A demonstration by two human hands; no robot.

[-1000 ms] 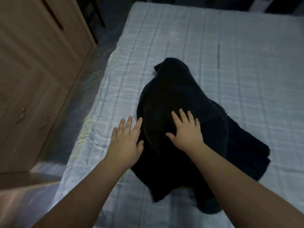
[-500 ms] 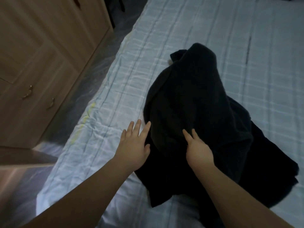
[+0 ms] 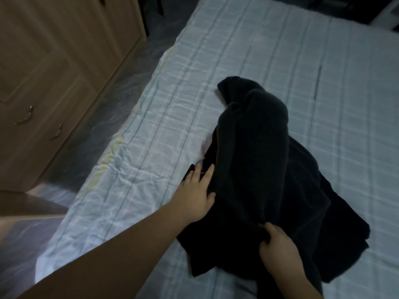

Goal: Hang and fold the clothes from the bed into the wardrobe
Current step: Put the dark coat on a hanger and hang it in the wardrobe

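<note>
The fingers (image 3: 268, 230) of the right hand (image 3: 278, 244) are curling round a fold of the dark garment (image 3: 254, 160), where a moment ago they were lying flat and higher up on it. The left hand (image 3: 197, 190) is resting open, fingers straight, against the garment's left edge, now touching the cloth rather than the sheet beside it. The garment is lying heaped on the bed (image 3: 269, 50), near its left edge. I am counting two hands, one dark garment, one bed, and one wooden wardrobe (image 3: 54, 72) on the left with two metal handles (image 3: 26, 115).
</note>
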